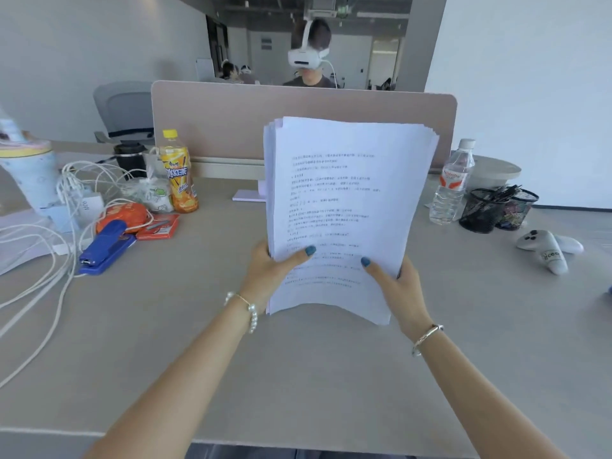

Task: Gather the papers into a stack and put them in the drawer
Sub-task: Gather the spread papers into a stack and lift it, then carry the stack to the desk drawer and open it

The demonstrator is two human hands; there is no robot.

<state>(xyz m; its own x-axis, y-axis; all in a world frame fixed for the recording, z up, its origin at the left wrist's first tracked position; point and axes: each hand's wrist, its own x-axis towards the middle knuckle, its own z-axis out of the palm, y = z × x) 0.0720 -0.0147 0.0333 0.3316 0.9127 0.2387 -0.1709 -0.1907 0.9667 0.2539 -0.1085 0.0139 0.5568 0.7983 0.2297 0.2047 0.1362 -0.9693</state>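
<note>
A stack of white printed papers stands upright above the middle of the grey desk, its lower edge curved and just over the desk top. My left hand grips the stack's lower left side, thumb on the front sheet. My right hand grips the lower right side the same way. The sheets' top edges are slightly fanned. No drawer is in view.
At the left lie white cables, a blue stapler, a red box and an orange drink bottle. A water bottle, mesh pen holder and white controllers sit right. A divider panel backs the desk; a person sits beyond.
</note>
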